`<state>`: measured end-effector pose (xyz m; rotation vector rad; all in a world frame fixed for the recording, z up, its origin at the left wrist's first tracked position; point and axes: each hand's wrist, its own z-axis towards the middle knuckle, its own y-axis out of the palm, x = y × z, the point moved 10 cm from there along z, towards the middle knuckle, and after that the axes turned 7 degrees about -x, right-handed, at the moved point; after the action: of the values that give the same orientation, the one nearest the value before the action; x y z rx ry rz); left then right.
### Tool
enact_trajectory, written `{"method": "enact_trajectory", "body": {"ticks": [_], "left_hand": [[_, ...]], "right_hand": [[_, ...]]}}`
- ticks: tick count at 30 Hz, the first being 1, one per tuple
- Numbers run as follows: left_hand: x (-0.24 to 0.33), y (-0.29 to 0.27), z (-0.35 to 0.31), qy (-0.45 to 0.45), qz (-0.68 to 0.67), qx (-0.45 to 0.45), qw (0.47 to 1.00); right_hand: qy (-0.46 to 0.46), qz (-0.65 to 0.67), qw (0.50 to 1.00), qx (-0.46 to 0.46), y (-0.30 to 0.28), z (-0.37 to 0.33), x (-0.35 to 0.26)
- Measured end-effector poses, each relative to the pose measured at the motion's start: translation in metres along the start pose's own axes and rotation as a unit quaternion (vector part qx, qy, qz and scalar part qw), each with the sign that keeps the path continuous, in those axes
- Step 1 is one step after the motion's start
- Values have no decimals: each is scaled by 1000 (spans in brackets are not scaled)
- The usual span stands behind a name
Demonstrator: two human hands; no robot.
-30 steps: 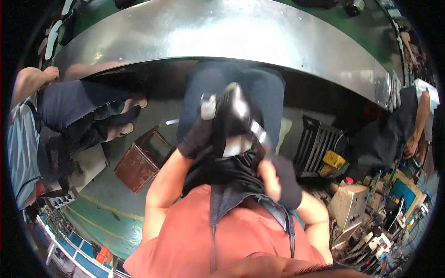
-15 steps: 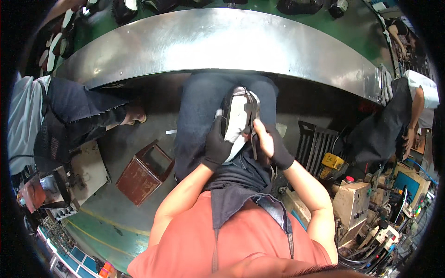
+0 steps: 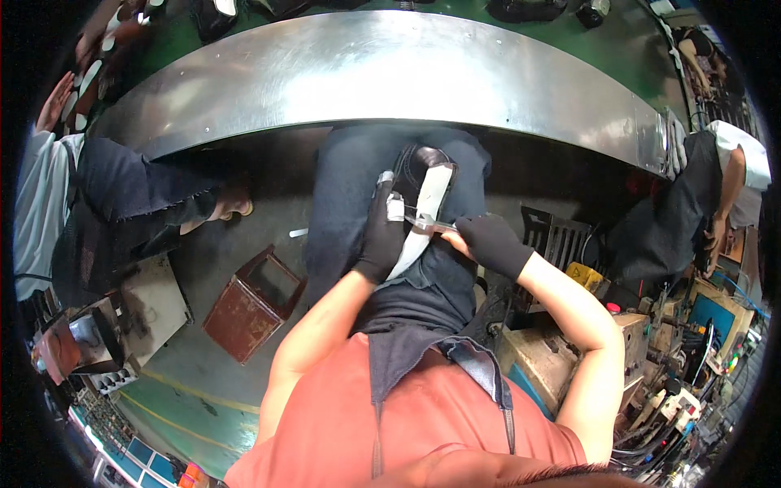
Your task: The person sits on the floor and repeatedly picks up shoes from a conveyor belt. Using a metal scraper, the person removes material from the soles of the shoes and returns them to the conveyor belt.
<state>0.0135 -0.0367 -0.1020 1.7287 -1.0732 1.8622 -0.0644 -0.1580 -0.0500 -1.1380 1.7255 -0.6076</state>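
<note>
A black shoe upper with a white sole face (image 3: 435,193) rests tilted across my thighs, its rounded black end away from me. My left hand (image 3: 379,244), in a black glove with white wrapping on bared fingertips, is closed around the shoe's left side. In my right hand (image 3: 493,244), gloved in black too, are metal pincers (image 3: 429,223), pointing left across the white face. Their jaws are at the shoe's left edge, close to my left fingers; what they grip is too small to make out. My right fingers are partly hidden behind the glove.
Beyond my knees curves a shiny metal bench edge (image 3: 390,69), with a green surface behind it bearing dark shoes (image 3: 215,18). A brown stool (image 3: 248,313) stands on the floor at left. People sit on both sides. Worn machinery (image 3: 545,358) is close by my right elbow.
The shoe has tilted onto its side, so its white face looks narrower. My right hand has swung outward, turning the pincers from pointing away to pointing left. A person's hand appears at far left.
</note>
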Motion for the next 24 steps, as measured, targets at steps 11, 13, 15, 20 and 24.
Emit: {"method": "enact_trajectory", "body": {"ticks": [11,13,15,20,24], "left_hand": [[-5,3,18,-105,167,-5,980],[-18,0,15,-140,109,-29,984],[-18,-8,8,-140,37,-40,989],[11,6,-32,42,115,-88,989],[-31,13,-109,-75,-72,-73,992]], "right_hand": [[-58,-39,962,-263,-52,-17,-48],[-55,122,949,-285,-65,-30,-69],[-96,262,927,-251,-65,-38,-89],[-85,134,987,6,-13,-23,-51],[80,174,980,-59,35,-22,0]]}}
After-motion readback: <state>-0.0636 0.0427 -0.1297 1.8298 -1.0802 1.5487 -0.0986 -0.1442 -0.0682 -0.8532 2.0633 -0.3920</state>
